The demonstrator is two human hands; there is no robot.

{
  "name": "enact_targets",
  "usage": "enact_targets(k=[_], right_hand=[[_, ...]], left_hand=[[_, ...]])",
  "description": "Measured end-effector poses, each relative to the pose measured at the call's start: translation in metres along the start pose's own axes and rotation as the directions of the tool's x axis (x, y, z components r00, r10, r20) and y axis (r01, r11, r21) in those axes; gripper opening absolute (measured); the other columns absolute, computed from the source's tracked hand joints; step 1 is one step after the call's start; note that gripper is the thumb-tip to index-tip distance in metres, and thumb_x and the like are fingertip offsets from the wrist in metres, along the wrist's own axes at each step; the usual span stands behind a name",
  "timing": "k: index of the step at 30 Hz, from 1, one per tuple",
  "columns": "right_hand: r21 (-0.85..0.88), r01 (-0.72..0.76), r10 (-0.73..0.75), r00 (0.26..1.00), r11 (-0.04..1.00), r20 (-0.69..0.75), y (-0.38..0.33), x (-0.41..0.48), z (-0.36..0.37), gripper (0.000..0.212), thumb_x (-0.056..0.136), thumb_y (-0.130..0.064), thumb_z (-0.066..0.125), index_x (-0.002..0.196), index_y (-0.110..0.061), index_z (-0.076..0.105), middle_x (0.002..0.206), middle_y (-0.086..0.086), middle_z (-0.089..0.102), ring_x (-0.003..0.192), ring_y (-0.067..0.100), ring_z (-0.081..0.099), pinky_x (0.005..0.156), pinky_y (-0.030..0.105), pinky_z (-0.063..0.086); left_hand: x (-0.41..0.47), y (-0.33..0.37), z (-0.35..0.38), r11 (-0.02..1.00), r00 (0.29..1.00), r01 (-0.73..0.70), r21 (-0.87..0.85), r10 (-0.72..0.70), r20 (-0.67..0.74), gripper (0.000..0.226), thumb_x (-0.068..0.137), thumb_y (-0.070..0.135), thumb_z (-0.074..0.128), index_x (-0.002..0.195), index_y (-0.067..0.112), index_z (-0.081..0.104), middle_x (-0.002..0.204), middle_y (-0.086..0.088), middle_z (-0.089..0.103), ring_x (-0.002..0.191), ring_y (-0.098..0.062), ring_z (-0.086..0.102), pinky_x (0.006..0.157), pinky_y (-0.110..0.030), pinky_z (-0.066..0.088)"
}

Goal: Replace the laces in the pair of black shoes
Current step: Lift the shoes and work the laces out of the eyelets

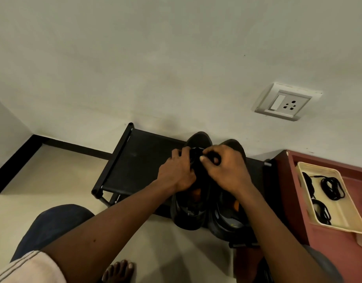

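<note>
— Fingers (215,159) of the right hand (227,170): how do they stand?

— Curled in tight, with the thumb pressed to them, pinching a dark lace (195,155) above the front of a black shoe (198,138).

— And the left hand (177,172)?

— Its fingers (182,153) are bent over the same shoe from the other side, gripping the upper just beside the pinch. The two hands almost touch. Lace and shoe are both black, so how the lace runs through the eyelets cannot be made out.

— Where does the pair sit?

— Side by side on a low black shoe rack (139,160), toes towards the wall (176,58). The second shoe (227,223) lies just right of the first, partly under the right wrist, and neither hand holds it.

— Anything further out?

— To the right, on a reddish-brown surface (329,248), is a cream tray (319,167) holding coiled spare laces (332,187), well apart from both hands. A white wall socket (286,102) is set above it. The person's bare foot (118,270) rests on the pale floor (43,180) at the bottom edge.
</note>
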State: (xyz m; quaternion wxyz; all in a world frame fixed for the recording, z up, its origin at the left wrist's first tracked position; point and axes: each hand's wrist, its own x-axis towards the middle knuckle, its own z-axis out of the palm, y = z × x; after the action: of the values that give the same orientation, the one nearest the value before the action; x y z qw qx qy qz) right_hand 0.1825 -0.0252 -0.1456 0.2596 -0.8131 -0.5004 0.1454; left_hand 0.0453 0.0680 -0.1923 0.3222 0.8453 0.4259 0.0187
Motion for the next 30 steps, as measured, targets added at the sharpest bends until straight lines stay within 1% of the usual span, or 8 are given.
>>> enact_targets(k=[2,4,11,14,16,20,24,30], right_hand=[[-0.25,0.053,-0.041,0.998,0.967,0.054,-0.007,-0.004,0.011,0.023,0.094,-0.042,0.07,0.113,-0.029,0.07,0.101,-0.005,0.063,0.095,0.014,0.06,0.084,0.032,0.052],[-0.248,0.028,-0.024,1.0,0.968,0.021,-0.013,-0.005,0.017,0.016,0.095,-0.038,0.07,0.106,-0.026,0.069,0.101,-0.004,0.062,0.097,0.016,0.059,0.085,0.034,0.052],[0.128,-0.215,0.218,0.976,0.968,-0.015,-0.01,-0.004,0.028,0.014,0.101,-0.026,0.062,0.087,-0.024,0.06,0.097,-0.001,0.061,0.089,0.017,0.061,0.078,0.033,0.049],[0.533,-0.351,0.41,0.912,0.77,0.008,-0.002,-0.002,0.017,0.019,0.105,-0.026,0.059,0.092,-0.014,0.065,0.094,0.01,0.071,0.093,0.027,0.072,0.087,0.044,0.061],[0.651,-0.37,0.476,0.879,0.662,0.016,0.001,-0.004,0.008,0.018,0.103,-0.025,0.062,0.091,-0.013,0.068,0.09,0.008,0.074,0.091,0.024,0.076,0.088,0.044,0.063],[0.348,-0.278,0.375,0.892,0.895,-0.253,0.005,-0.01,-0.006,0.016,0.096,-0.029,0.07,0.081,-0.028,0.065,0.079,-0.006,0.07,0.076,0.01,0.069,0.074,0.038,0.059],[0.144,-0.272,0.294,0.942,0.951,-0.161,0.002,-0.022,-0.015,0.013,0.095,-0.031,0.069,0.109,-0.03,0.068,0.111,-0.005,0.066,0.113,0.018,0.061,0.096,0.045,0.055],[-0.159,-0.192,0.161,0.969,0.968,-0.19,-0.012,-0.049,0.001,0.024,0.095,-0.038,0.067,0.117,-0.029,0.066,0.124,-0.005,0.062,0.126,0.02,0.051,0.107,0.045,0.039]], left_hand=[[-0.001,0.001,0.001,1.0,1.0,0.0,-0.001,0.0,0.006,0.067,0.098,0.04,0.056,0.154,0.026,0.022,0.146,-0.011,0.037,0.117,-0.035,0.058,0.094,-0.05,0.054],[-0.001,0.002,0.001,1.0,1.0,0.0,0.004,0.0,-0.009,0.064,0.1,0.043,0.053,0.154,0.026,0.023,0.146,-0.012,0.037,0.117,-0.036,0.059,0.094,-0.052,0.055],[-0.001,0.001,0.002,1.0,1.0,0.0,0.02,0.0,-0.01,0.07,0.098,0.034,0.06,0.156,0.025,0.021,0.149,-0.014,0.036,0.119,-0.037,0.058,0.095,-0.052,0.055],[-0.001,-0.001,-0.001,0.999,1.0,0.01,-0.032,-0.009,0.004,0.07,0.097,0.034,0.06,0.155,0.028,0.021,0.15,-0.012,0.035,0.115,-0.034,0.059,0.095,-0.051,0.056],[-0.002,-0.001,-0.002,0.999,1.0,0.006,-0.038,-0.006,-0.003,0.07,0.096,0.034,0.059,0.155,0.029,0.022,0.149,-0.011,0.036,0.114,-0.034,0.059,0.094,-0.05,0.055],[-0.003,0.0,-0.004,0.999,1.0,0.014,-0.031,-0.015,-0.016,0.075,0.091,0.039,0.063,0.154,0.03,0.022,0.145,-0.011,0.041,0.116,-0.035,0.059,0.094,-0.049,0.053],[-0.006,0.004,-0.005,0.989,0.979,-0.098,0.108,0.115,-0.166,0.086,0.083,0.043,0.074,0.152,0.028,0.024,0.147,-0.007,0.04,0.129,-0.033,0.05,0.093,-0.049,0.051],[-0.002,0.011,-0.016,0.912,0.902,-0.296,0.284,0.365,-0.232,0.038,0.087,0.034,0.074,0.12,0.028,0.056,0.142,0.002,0.042,0.128,-0.022,0.045,0.081,-0.033,0.05]])
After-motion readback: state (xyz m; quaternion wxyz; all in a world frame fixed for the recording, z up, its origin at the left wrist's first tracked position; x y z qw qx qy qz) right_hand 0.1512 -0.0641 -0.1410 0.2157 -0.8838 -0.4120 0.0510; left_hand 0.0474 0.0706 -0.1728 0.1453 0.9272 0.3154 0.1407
